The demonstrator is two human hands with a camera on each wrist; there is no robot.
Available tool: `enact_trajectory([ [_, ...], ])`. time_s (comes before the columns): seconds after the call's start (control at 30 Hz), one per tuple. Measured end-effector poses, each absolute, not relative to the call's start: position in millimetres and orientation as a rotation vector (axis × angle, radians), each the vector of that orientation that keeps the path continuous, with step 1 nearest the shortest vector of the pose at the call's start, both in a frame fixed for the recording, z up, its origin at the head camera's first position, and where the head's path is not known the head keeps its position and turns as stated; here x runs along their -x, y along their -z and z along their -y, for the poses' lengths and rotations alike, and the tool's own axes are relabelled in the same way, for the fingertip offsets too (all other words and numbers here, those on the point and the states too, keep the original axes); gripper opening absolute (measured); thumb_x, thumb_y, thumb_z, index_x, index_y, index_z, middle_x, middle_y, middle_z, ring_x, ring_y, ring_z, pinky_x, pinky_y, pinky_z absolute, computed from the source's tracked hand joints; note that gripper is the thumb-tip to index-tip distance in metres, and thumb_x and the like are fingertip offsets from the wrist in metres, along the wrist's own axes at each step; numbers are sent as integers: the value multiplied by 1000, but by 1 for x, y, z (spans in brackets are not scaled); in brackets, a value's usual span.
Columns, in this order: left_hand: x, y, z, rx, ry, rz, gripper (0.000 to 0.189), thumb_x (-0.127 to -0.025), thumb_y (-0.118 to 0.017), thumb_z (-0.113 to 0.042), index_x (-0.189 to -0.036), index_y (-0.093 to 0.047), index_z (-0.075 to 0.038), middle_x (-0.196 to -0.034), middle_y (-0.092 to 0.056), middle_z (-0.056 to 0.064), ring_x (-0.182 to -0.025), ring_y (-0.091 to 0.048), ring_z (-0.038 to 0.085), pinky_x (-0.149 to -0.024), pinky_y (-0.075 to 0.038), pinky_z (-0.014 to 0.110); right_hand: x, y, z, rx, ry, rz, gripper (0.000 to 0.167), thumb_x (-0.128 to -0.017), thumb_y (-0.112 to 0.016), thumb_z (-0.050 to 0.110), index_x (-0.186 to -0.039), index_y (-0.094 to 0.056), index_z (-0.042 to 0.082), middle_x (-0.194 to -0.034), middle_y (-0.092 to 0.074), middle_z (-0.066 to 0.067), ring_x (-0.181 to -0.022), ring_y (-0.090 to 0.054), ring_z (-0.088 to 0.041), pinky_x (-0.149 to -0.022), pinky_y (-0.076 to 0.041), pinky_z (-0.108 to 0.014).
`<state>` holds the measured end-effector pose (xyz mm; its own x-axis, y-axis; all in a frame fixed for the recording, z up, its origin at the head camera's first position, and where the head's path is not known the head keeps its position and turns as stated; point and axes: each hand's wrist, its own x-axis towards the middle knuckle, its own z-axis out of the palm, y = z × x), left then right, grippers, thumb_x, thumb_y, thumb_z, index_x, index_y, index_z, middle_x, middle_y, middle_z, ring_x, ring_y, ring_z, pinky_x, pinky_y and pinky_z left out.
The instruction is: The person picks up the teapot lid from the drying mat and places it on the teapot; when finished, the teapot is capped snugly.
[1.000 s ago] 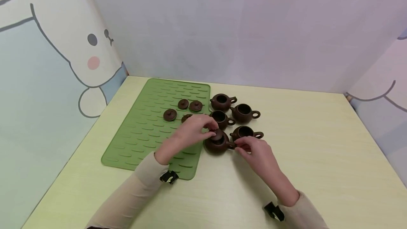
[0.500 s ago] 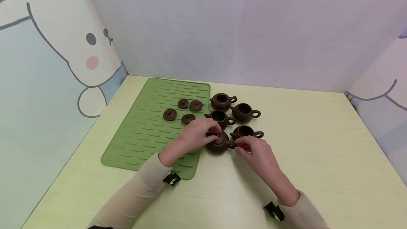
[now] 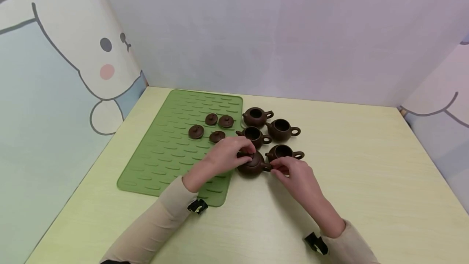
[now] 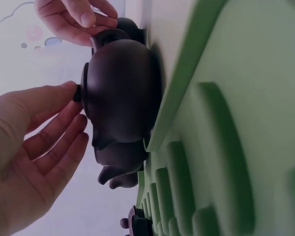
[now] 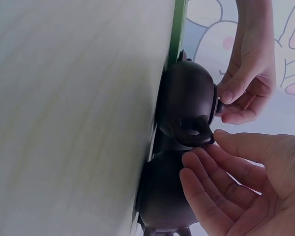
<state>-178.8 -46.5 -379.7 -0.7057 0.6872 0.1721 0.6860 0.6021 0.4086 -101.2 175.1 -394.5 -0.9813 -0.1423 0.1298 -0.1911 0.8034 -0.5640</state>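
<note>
A small dark brown teapot (image 3: 250, 171) stands on the table beside the mat's right edge. Its lid (image 4: 84, 91) sits on the mouth, and my left hand (image 3: 229, 154) pinches the lid's knob between thumb and forefinger. The left hand's other fingers are spread loosely, as the left wrist view shows. From the right, my right hand (image 3: 298, 174) pinches the teapot's handle (image 5: 189, 135) near its top with thumb and fingertips. Right behind that hand is another teapot (image 3: 282, 150) without a lid, partly hidden by the fingers.
Behind the lidded teapot stand more lidless ones: a teapot (image 3: 253, 134) in the middle, another teapot (image 3: 280, 130) to its right and a third teapot (image 3: 255, 117) at the back. Several loose lids, among them a lid (image 3: 196, 132), lie on the green ridged mat (image 3: 165, 150) at left.
My left hand has lowered the lid, which was tilted over the teapot's mouth, until it sits on the opening. During the last half second both hands have stayed nearly still.
</note>
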Motion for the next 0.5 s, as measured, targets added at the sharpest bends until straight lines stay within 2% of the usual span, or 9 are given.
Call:
enact_trajectory([
  [0.2, 183, 376, 51, -1170, -763, -2833, 15, -92, -73, -21, -106, -70, -17, -104, -72, -4, -96, -68, 11, -85, -57, 27, 101, 394, -177, -269, -948, 2899, 16, -86, -77, 12, -102, -75, 9, -93, -75, -2, -82, -73, -16, -75, -61, -36],
  [0.5, 190, 370, 62, -1110, -797, -2857, 16, -92, -73, -19, -108, -71, -14, -105, -73, -1, -97, -69, 12, -87, -58, 26, 101, 390, -182, -287, -936, 2860, 15, -86, -78, 11, -101, -75, 9, -92, -75, 0, -82, -73, -15, -75, -61, -35],
])
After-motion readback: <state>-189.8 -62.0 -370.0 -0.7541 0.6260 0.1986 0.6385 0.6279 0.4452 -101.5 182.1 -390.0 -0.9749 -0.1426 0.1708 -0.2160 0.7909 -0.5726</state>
